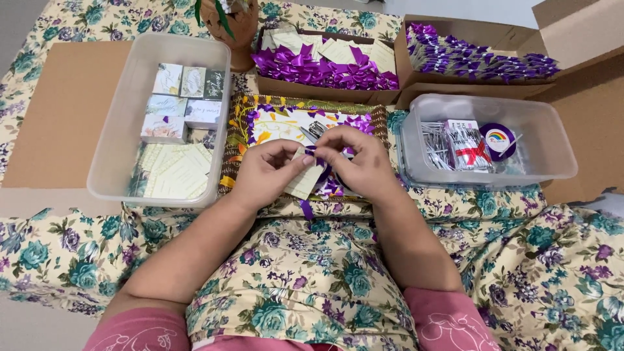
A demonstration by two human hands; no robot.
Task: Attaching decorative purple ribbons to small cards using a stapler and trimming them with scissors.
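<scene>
My left hand pinches a small cream card at its top edge. My right hand meets it from the right, fingers closed on a purple ribbon at the card's top. A ribbon tail hangs below the card. Both hands hover over a decorated board with purple ribbon trim, where a small metal tool lies just beyond my fingers.
A clear tub at left holds small boxes and cream cards. At right a clear tub holds metal pins, a packet and a ribbon spool. Two cardboard boxes behind hold purple bows and purple-trimmed packets. Floral cloth covers the surface.
</scene>
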